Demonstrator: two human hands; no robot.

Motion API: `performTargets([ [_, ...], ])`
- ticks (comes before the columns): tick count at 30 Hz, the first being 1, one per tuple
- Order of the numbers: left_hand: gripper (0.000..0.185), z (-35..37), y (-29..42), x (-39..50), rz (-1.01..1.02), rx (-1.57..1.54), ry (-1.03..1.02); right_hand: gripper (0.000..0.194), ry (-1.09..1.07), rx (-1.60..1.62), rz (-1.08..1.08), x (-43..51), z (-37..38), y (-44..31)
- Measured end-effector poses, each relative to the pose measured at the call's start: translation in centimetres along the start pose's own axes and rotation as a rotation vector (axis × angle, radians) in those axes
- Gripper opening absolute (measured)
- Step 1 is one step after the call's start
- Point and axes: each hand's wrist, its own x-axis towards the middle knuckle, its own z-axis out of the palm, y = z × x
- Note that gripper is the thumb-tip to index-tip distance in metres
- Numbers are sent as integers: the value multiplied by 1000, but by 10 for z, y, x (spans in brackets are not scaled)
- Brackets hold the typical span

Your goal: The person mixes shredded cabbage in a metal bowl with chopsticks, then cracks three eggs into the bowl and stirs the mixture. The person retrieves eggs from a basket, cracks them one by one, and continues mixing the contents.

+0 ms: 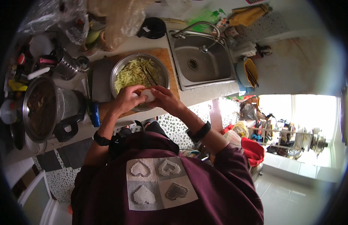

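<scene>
Over the near rim of a metal bowl point(112, 84) my two hands hold a cracked egg, its shell parted in two. My left hand point(127, 99) has one white shell piece between thumb and fingers. The other eggshell piece point(149, 95) is in my right hand point(166, 100), close beside it, with a bit of yellow between them. Shredded pale green vegetable point(130, 73) fills much of the bowl. Dark chopsticks point(148, 73) lean in it, their near ends close to my right hand. The bowl stands on a wooden cutting board point(165, 57).
Right of the board is a steel sink point(203, 60) with a faucet point(203, 24). A dark flat item point(102, 80) and a blue can-like object point(95, 114) lie left of the bowl. Farther left stands a large pot point(54, 109) with dark contents. Plastic bags hang behind.
</scene>
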Motion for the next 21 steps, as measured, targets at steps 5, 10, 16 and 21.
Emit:
performTargets([
  [5, 41, -4, 10, -11, -141, -386, 0, 46, 56, -578, 90, -51, 1, -76],
  [10, 40, -31, 17, -30, -65, -557, 117, 31, 144, -787, -286, -188, 1, -167],
  [16, 37, -46, 21, -21, -3, -449, 179, 39, 350, -393, -402, -184, 2, -103],
  [21, 41, -22, 14, 7, 31, -278, 146, 50, 231, -186, -354, -44, -2, -31],
])
